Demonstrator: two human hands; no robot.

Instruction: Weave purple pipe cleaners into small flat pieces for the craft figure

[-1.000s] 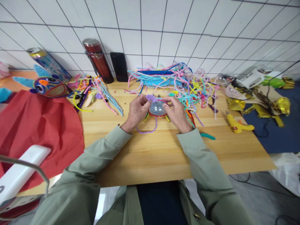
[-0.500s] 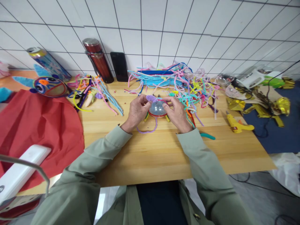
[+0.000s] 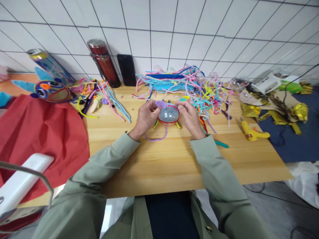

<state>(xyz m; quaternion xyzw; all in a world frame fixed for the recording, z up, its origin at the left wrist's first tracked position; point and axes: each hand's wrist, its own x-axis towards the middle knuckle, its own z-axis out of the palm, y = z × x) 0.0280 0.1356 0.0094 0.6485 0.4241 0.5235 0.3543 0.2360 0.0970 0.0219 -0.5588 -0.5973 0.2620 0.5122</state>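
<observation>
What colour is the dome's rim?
Red rim on the dome; head view.

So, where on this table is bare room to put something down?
Bare wood on the table lies near the front edge, and between the left hand and the red cloth. The pipe cleaner pile crowds the back.

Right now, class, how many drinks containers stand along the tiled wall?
2. A printed can is at the far left, and a red flask is right of it, beside the black phone. The pipe-cleaner pile could hide more.
</observation>
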